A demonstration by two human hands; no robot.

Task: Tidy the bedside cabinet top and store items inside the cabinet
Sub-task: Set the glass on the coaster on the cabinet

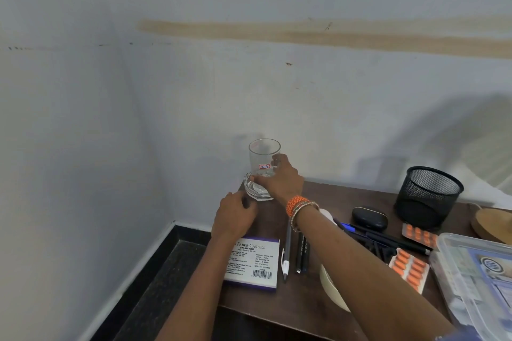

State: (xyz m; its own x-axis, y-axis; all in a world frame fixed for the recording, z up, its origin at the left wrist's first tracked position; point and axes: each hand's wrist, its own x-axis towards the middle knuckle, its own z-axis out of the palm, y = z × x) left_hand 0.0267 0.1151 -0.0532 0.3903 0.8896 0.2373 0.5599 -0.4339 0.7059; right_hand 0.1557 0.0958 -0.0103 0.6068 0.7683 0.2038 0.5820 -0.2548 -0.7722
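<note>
A clear drinking glass (263, 156) with a small red sticker stands on a thick glass dish (255, 191) at the far left corner of the dark wooden cabinet top (277, 302). My right hand (279, 178) grips the glass low on its right side. My left hand (235, 216) sits just in front of the dish with curled fingers touching its near rim. A stamp pad box (253, 263) lies below my left wrist. Pens (293, 252) lie beside the box.
A black mesh pen cup (428, 196) stands at the back right, with a black earbud case (370, 219) in front of it. Orange pill strips (410, 268), a clear plastic box (476, 279), a wooden piece (493, 224) and a white roll (332, 291) crowd the right side. Walls close the corner.
</note>
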